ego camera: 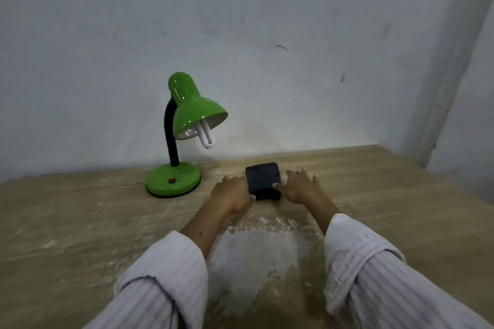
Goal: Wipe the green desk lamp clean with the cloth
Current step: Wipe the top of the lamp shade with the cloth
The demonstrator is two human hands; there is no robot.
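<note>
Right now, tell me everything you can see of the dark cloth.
The cloth is dark, near black, folded into a thick squarish pad that looks like coarse woven fabric. It lies flat on the worn wooden table, to the right of the green lamp and apart from it. The left hand touches its left edge; the right hand has its thumb on the right edge.

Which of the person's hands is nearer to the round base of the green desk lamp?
Left. The left hand is just right of the green desk lamp's round base, at the folded dark cloth's left edge. The right hand is beyond the cloth, farther away.
</note>
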